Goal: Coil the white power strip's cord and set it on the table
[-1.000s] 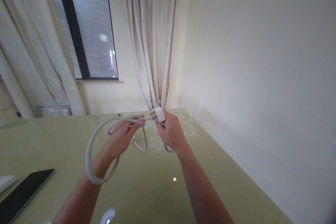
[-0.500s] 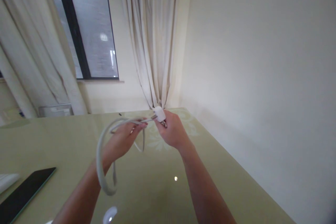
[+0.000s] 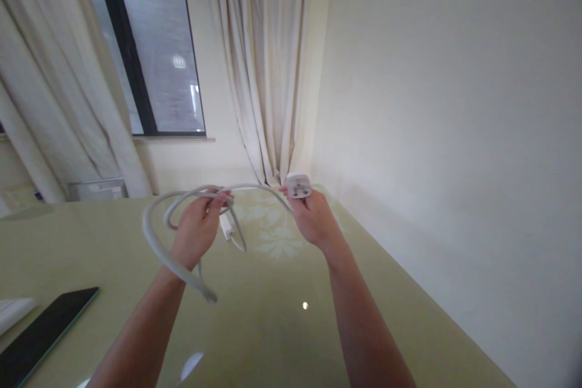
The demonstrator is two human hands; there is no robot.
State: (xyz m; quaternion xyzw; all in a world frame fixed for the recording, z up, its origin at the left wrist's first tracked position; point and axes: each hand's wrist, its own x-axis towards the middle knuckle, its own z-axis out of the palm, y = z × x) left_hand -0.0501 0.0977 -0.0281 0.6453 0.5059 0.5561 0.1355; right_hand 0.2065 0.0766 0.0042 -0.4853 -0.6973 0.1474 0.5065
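Note:
Loops of a pale grey cable (image 3: 157, 242) are pinched in my left hand (image 3: 200, 221), above the table. A loose stretch of the cable swings out to the left and hangs beside my left forearm. Below the left fingers dangles a small white block (image 3: 226, 225) with thin cable coming from its lower end. My right hand (image 3: 313, 218) grips a white plug (image 3: 299, 185), its pronged face turned towards me. One length of the cable arcs across from the left fingers to the right hand. Both hands are closed and a short distance apart.
Under my hands is a glossy pale green table (image 3: 254, 327) with a floral pattern. A dark flat slab (image 3: 48, 333) and a white object (image 3: 16, 313) lie at the left. Curtains (image 3: 268, 73) hang beyond the table, and a wall (image 3: 431, 133) runs along the right.
My hands have moved apart: the right slightly to the right with the plug, now turned face towards me, the left to the left. The cable between them has lengthened, and the white block now shows.

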